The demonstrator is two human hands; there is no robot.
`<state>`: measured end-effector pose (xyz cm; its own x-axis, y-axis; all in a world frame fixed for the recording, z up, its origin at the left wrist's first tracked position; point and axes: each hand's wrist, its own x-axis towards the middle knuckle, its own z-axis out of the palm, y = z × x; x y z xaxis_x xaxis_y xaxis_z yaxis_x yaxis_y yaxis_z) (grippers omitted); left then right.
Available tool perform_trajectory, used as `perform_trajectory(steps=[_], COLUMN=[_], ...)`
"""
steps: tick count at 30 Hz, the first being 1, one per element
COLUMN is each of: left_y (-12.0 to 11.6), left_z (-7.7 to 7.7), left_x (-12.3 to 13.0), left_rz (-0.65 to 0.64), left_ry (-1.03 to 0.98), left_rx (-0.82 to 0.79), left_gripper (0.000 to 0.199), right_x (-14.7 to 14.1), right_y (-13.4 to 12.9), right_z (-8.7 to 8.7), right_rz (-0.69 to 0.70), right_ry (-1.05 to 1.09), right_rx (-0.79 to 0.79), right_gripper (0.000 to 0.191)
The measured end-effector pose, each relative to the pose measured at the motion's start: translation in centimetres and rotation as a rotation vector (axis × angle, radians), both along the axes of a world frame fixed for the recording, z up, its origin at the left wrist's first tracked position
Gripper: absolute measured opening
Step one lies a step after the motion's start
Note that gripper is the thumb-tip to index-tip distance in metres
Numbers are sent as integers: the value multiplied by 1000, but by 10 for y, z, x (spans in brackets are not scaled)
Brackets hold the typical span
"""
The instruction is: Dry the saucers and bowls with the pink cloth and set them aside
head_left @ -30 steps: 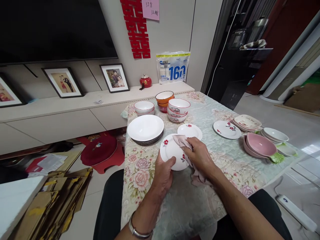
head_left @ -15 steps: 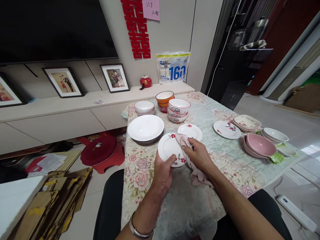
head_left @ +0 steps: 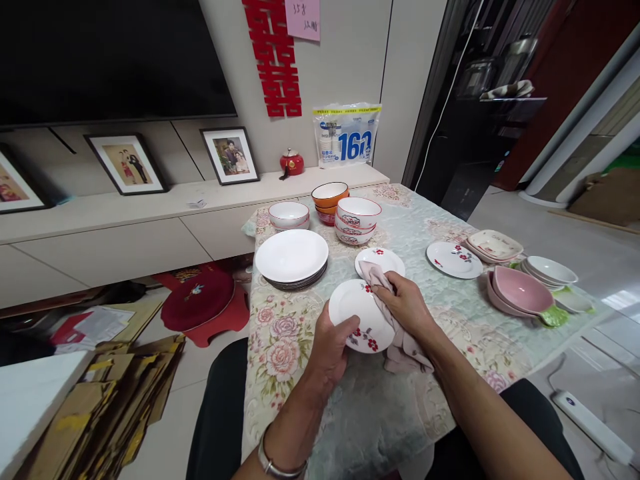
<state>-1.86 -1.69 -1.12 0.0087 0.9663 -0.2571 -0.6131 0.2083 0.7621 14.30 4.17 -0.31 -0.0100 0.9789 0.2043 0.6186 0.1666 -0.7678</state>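
Observation:
A white plate with red flowers [head_left: 357,308] is held above the table by my left hand [head_left: 333,340], thumb on its face and fingers beneath. My right hand [head_left: 406,301] grips a pale pink cloth [head_left: 395,327] against the plate's right edge; the cloth's loose end hangs down toward the table. Just behind, partly covered by the cloth, lies another flowered plate [head_left: 377,259]. To the left of it stands a stack of large white plates [head_left: 291,257]. Farther right a third flowered plate [head_left: 454,260] rests on the tablecloth.
Behind are white bowls with red rims [head_left: 358,217], orange bowls [head_left: 330,195] and a pair of pale bowls [head_left: 289,215]. At the right sit pink leaf-shaped bowls [head_left: 524,291], small white bowls [head_left: 551,270] and squarish dishes [head_left: 495,245]. A red stool [head_left: 200,300] stands left of the table.
Both hands have shifted slightly right and toward me with the plate and cloth. The plate has tilted a little, and the cloth now lies at its upper right edge.

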Motion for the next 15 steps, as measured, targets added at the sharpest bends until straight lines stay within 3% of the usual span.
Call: perform_trajectory(steps=[4,9,15], left_y=[3,4,-1], left_z=[-2,-3,4], left_x=[0,-1,0], left_rz=[116,175,31], left_ry=[-40,-27,37], left_rx=[34,-9,-35], left_gripper=[69,74,62], right_x=[-4,-9,2], right_y=[-1,-2,3], right_z=[-4,-8,-4], right_rz=[-36,58,43], right_ry=[76,82,45], right_rx=[-4,-53,8], right_gripper=[23,18,20])
